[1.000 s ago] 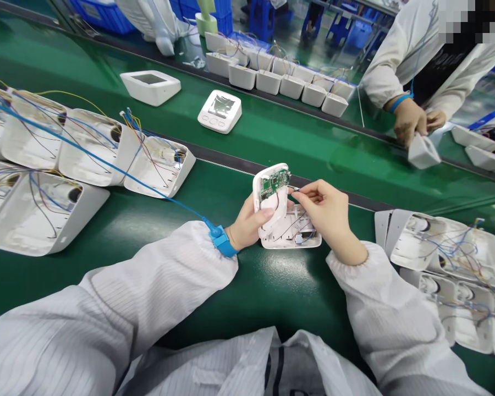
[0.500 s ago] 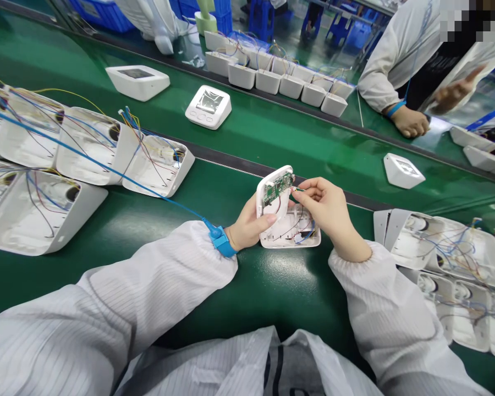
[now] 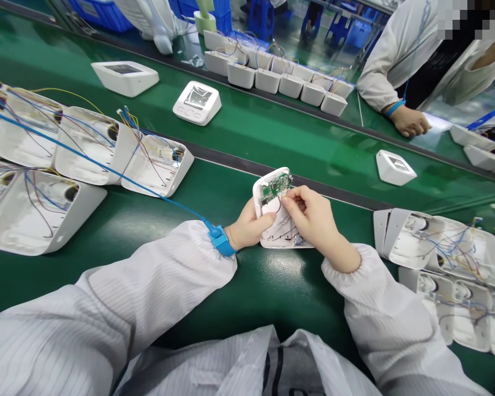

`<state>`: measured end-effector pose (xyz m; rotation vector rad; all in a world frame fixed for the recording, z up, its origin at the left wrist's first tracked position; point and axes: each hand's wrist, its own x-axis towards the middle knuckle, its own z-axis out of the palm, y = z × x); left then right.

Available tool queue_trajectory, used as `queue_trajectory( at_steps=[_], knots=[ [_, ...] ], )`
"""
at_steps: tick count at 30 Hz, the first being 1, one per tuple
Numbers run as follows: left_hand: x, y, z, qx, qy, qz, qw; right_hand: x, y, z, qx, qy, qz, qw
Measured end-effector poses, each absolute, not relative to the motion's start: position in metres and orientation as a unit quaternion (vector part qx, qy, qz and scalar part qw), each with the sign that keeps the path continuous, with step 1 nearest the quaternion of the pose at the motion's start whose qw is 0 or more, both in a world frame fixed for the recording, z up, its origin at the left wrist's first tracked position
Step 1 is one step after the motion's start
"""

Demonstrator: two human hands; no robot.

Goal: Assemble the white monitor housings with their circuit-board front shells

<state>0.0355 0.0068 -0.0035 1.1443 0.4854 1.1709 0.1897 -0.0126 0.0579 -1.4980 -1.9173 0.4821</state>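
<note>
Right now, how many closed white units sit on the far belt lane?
3: one far left, one screen-up near the middle, one right near the co-worker's hand. More may lie outside the frame.

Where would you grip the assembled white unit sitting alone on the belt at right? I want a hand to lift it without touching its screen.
Grip the white unit by its two opposite side walls, coming down from above. It sits flat on the green belt with its screen facing up, nothing touches it, and the sides look plain and free.
</note>
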Motion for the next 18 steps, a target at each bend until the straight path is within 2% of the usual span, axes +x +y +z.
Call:
queue_trajectory(
  at_steps=[18],
  knots=[
    [0.035,0.006,-0.0037,0.455,0.215,0.504,0.702,0.1868,-0.0135,0.0527,-0.578,-0.717,0.157,0.357]
  ],
)
